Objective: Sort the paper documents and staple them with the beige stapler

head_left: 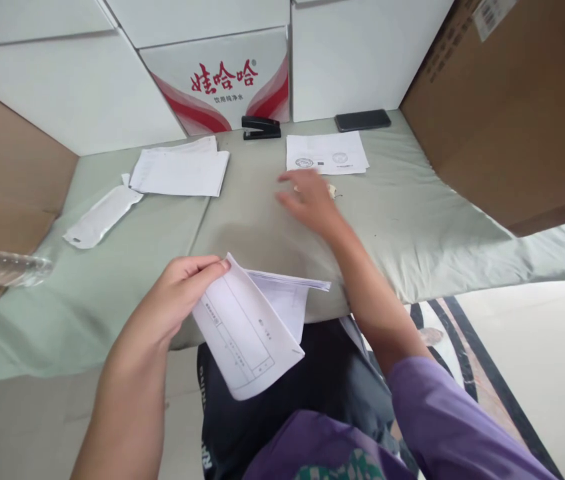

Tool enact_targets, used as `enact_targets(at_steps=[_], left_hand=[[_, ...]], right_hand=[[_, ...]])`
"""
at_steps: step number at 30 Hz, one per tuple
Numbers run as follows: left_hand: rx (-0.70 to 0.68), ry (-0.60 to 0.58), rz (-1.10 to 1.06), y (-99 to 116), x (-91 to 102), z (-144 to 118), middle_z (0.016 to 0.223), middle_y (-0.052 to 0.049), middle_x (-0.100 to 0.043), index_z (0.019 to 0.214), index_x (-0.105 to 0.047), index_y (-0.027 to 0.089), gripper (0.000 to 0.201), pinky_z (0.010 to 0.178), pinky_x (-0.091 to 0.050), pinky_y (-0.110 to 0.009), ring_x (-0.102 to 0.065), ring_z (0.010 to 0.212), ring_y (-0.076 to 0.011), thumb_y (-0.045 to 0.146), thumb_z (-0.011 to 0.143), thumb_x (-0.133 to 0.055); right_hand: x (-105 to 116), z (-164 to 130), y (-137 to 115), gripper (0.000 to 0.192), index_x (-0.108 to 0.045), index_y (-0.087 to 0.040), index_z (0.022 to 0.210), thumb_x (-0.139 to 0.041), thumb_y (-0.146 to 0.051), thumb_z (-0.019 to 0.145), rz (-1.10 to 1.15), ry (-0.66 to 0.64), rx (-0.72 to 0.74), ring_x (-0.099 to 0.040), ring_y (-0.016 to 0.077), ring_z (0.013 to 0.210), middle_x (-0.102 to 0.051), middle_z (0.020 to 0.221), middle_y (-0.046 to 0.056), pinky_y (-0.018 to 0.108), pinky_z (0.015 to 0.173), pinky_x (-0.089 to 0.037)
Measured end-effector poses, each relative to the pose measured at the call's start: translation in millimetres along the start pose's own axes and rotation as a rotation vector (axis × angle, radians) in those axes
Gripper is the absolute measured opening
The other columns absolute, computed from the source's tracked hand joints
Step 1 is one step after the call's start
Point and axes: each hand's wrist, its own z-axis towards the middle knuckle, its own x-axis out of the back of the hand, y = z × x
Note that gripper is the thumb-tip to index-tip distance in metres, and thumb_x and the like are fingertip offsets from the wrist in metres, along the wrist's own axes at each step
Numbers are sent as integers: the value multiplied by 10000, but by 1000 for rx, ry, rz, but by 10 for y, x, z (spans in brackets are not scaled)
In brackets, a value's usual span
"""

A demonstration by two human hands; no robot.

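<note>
My left hand (189, 283) is closed on a folded sheaf of printed papers (242, 340), with its thumb on the upper corner. A staple shows at the sheaf's lower right corner, and some sheets hang apart behind the front one. Over the cloth, my right hand (311, 203) reaches forward with thumb and forefinger apart and nothing visible between them. A small pale yellowish thing (332, 191) lies partly hidden behind that hand; I cannot make out what it is. Just beyond the fingers lie white sheets with round stamps (327, 152).
A black stapler (261, 127) and a dark phone (363, 120) lie at the back by white cartons (222, 80). To the left are more papers (179, 171) and a white plastic sleeve (103, 217). Brown cardboard boxes (522, 120) flank the cloth-covered table (402, 227).
</note>
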Motion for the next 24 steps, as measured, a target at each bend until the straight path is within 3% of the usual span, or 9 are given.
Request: enact_targets(at_steps=[1, 3, 5, 7, 10, 14, 19, 24], left_hand=[[11, -9, -16, 2, 6, -2, 612, 12, -565, 644, -642, 185, 373, 525, -355, -228, -488, 570, -118, 511, 822, -681], [40, -28, -55, 9, 14, -4, 606, 19, -546, 638, -635, 185, 363, 526, -343, -219, -469, 573, -109, 493, 824, -685], [44, -25, -64, 13, 11, 0, 600, 20, -536, 632, -631, 186, 365, 517, -339, -217, -461, 571, -110, 493, 819, -689], [36, -17, -69, 11, 0, 7, 595, 15, -536, 630, -632, 189, 373, 503, -344, -222, -465, 565, -118, 512, 803, -698], [29, -15, -81, 2, -25, 15, 605, 4, -552, 627, -628, 190, 389, 491, -353, -226, -481, 565, -128, 536, 787, -709], [39, -10, -102, -20, -51, 20, 612, -3, -566, 630, -625, 186, 396, 476, -349, -223, -490, 557, -127, 544, 775, -718], [51, -9, -119, -54, -69, 40, 624, -13, -594, 604, -606, 186, 391, 479, -368, -226, -526, 563, -134, 523, 762, -725], [51, -6, -125, -54, -98, 36, 627, -6, -595, 593, -582, 192, 393, 485, -365, -224, -528, 569, -131, 516, 765, -725]], right_hand=[[91, 60, 170, 351, -653, -186, 1163, -570, -429, 923, -153, 57, -122, -483, 333, 1232, -636, 1241, 154, 486, 1042, -354], [256, 138, 486, 305, -670, -177, 1109, -620, -355, 866, -345, 29, -304, -496, 372, 1214, -647, 1183, 166, 536, 1027, -361], [362, 169, 699, 171, -689, -171, 932, -656, -281, 804, -336, -16, -377, -568, 337, 1086, -674, 1020, 138, 481, 963, -422], [390, 182, 780, 90, -653, -171, 777, -675, -259, 775, -172, -19, -436, -608, 276, 901, -655, 815, 99, 396, 840, -472], [319, 218, 719, 128, -595, -185, 746, -679, -271, 790, 309, 7, -579, -610, 205, 699, -583, 659, 44, 309, 652, -467], [208, 259, 511, 131, -577, -187, 923, -656, -227, 827, 982, -102, -672, -649, 142, 633, -645, 755, 36, 225, 548, -454], [177, 220, 263, 134, -536, -184, 925, -513, -317, 921, 1276, -362, -744, -495, 96, 452, -699, 753, 63, 203, 417, -359], [140, 182, 138, 247, -498, -188, 845, -419, -388, 966, 1432, -536, -727, -424, 102, 438, -662, 677, 45, 208, 381, -283]])
